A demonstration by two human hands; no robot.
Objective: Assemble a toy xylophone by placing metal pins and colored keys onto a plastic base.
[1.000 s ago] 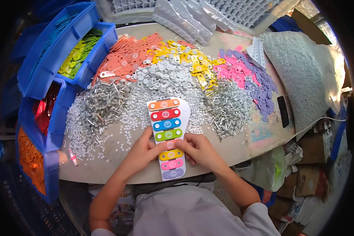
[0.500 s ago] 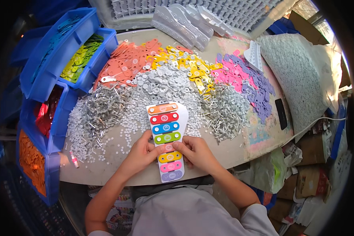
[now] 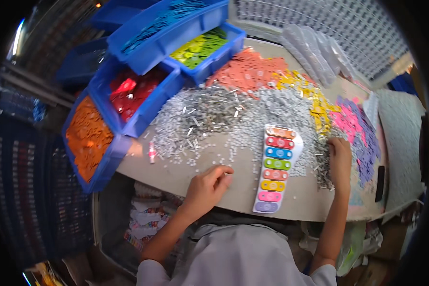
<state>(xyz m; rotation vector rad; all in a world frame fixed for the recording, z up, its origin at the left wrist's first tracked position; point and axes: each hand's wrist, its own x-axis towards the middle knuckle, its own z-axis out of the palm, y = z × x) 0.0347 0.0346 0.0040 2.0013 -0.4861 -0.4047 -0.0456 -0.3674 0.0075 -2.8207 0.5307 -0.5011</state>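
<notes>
A toy xylophone [image 3: 260, 194] lies on the table between my hands, a white slanted board with a row of coloured bars. White caps sit on the ends of its upper bars; the yellow bar and those below it show darker holes. My left hand [image 3: 207, 188] hovers by the table's front edge, left of the board, thumb and fingers curled together; whatever they hold is hidden. Over at the right pile of metal pins [image 3: 323, 167], my right hand [image 3: 339, 159] reaches down with fingers bent in and close together, their tips blurred among the pins.
Blue bins [image 3: 150, 100] at the left hold orange, red, green and blue bars. Loose white caps [image 3: 283, 107], more pins [image 3: 209, 112], salmon bars [image 3: 252, 71], yellow bars [image 3: 319, 102] and purple bars [image 3: 364, 152] cover the table. A small pink-and-white tube [image 3: 151, 152] stands near the bins.
Both hands have let go of the xylophone, which now lies on the table. My left hand moved left, my right hand right to the pins. The whole view has swung left.
</notes>
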